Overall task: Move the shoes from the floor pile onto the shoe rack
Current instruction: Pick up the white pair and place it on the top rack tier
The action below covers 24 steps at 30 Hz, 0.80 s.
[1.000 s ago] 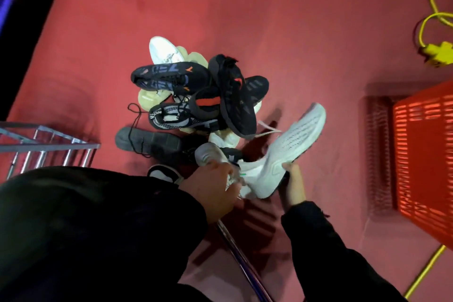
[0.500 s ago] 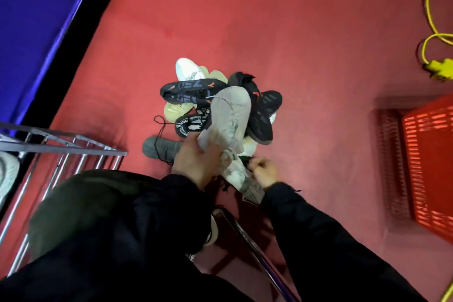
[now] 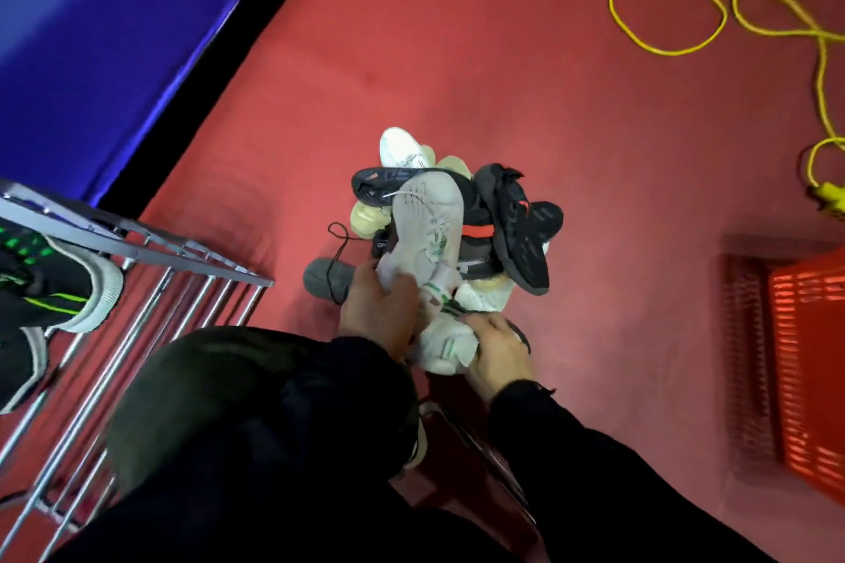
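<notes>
— What have you got?

— Both hands on white shoes: my right hand (image 3: 496, 350) closed on the near shoe (image 3: 446, 347), my left hand (image 3: 382, 311) clamped on the far shoe (image 3: 427, 224), sole up, over the pile (image 3: 498, 215).

— And now?

— I'd lift them clear of the laces (image 3: 339, 242), then swing left to the rack (image 3: 137, 238) and set them beside the black shoe (image 3: 59, 283) there.

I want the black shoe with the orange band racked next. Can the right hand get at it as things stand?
Probably not right away: the right hand is closed on a white shoe and would have to let go. Otherwise the black shoe with the orange band lies on top of the pile, uncovered.
</notes>
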{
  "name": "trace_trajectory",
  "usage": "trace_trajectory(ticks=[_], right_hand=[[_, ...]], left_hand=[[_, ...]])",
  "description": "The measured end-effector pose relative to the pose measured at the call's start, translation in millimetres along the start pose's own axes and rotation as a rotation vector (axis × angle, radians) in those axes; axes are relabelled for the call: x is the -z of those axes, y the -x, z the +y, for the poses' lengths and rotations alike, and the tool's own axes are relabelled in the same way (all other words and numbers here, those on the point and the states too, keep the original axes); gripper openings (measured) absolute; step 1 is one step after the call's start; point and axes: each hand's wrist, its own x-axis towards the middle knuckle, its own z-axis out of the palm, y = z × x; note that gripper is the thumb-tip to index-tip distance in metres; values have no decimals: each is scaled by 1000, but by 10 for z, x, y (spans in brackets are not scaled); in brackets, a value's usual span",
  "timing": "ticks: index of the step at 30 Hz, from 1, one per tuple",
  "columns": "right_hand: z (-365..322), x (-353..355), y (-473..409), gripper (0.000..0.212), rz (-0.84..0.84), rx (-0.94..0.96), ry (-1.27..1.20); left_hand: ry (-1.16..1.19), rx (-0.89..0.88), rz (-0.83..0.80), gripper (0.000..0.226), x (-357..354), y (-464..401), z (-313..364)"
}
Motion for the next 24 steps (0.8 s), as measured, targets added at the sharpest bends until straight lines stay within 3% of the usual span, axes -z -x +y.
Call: trace_trajectory(ticks=[3, 7, 10, 18, 24], right_hand=[[-301, 179, 213, 34, 13, 151, -79], [-847, 331, 428, 23, 178, 300, -232], [-1300, 530, 558, 28, 240, 397, -126], [-2303, 788, 683, 42, 270, 885, 146], [-3093, 803, 854, 20, 321, 1153, 177]], left_hand=[[268, 7, 38, 56, 191, 73, -48], [500, 19, 42, 29, 652, 344, -59], [649, -17, 7, 23, 1025, 518, -126], [911, -67, -95, 42, 1852, 922, -348], [1235, -103, -126, 59, 2388, 1221, -570]])
